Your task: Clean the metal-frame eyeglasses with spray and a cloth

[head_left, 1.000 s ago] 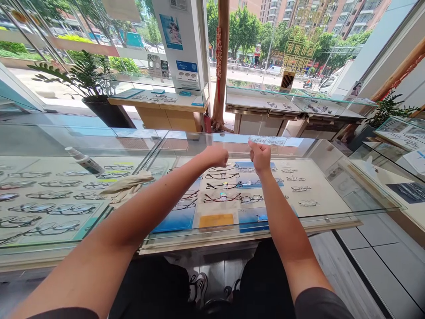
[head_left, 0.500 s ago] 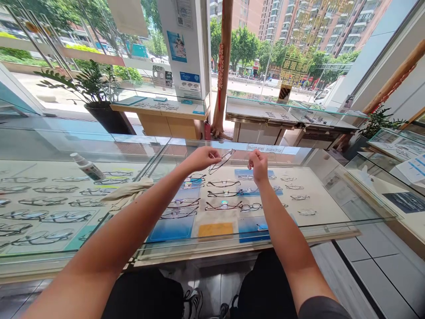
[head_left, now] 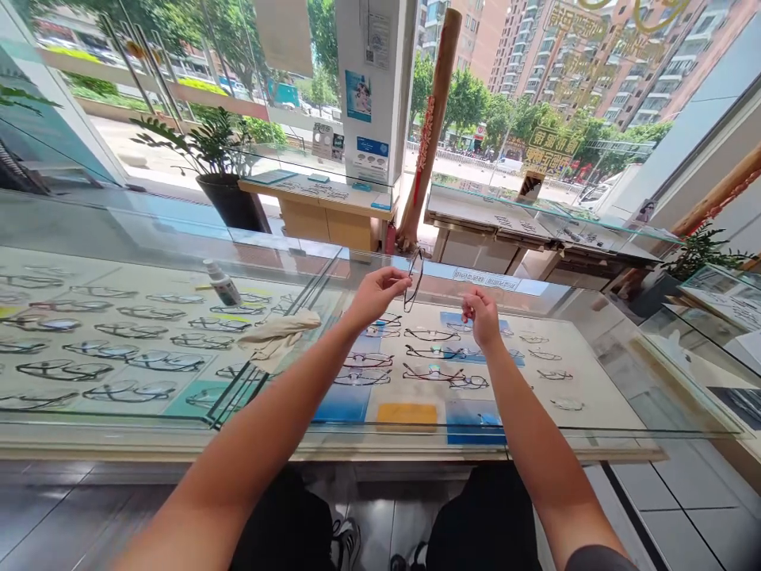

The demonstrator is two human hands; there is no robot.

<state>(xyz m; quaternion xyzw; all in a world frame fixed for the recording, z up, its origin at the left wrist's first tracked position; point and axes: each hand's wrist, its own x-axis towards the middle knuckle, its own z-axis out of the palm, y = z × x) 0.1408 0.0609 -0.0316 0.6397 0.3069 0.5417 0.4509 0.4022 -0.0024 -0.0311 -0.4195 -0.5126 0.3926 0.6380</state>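
A pair of thin dark-framed eyeglasses is pinched in my left hand, raised above the glass counter. The frame stands nearly upright, turned almost edge-on. To its right, my right hand hovers over the counter with its fingers curled together; whatever may be between them is too small to make out. Beneath both hands, rows of eyeglasses lie inside the glass display case. A beige cloth rests on the glass top to the left of my left hand.
A white spray bottle stands on the glass beyond the cloth. An orange-yellow pad lies inside the case near its front. Farther back are a potted plant, a wooden post and more display counters along the window.
The view has shifted, so the scene sits farther right. My left hand has turned the eyeglasses from a slant to nearly upright. The right hand's fingers stay curled.
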